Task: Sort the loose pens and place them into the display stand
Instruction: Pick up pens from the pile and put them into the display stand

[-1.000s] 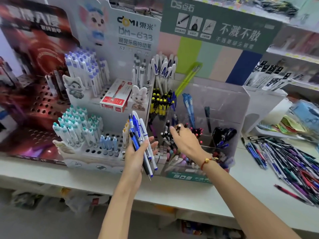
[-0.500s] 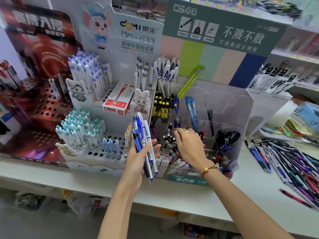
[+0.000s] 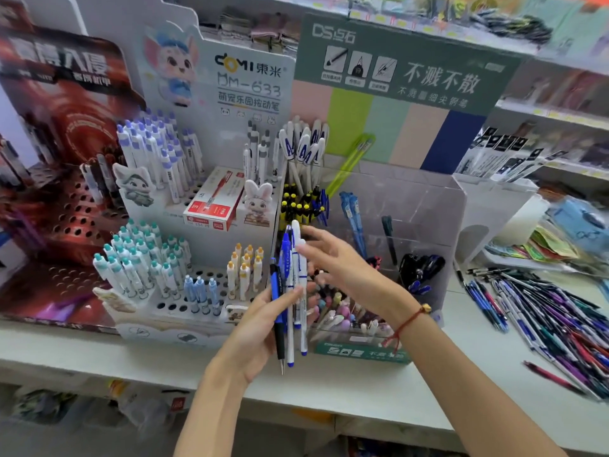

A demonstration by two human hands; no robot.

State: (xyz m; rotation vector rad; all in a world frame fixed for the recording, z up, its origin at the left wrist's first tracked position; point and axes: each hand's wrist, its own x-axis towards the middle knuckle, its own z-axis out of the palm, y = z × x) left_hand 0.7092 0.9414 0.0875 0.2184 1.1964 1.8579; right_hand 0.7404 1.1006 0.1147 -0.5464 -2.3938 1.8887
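The clear display stand (image 3: 412, 206) on the shelf (image 3: 164, 361) sits just behind both hands. The left hand (image 3: 260, 328) grips a bundle of pens (image 3: 290, 291), tips down; a loose hold could let one slide out below. The right hand (image 3: 333, 258), fingers loosely spread and holding nothing, touches a white pen's top.

Blue-and-white pens (image 3: 290, 291) bunched upright before clear display stand (image 3: 428, 206) — more pens (image 3: 560, 321) lie loose
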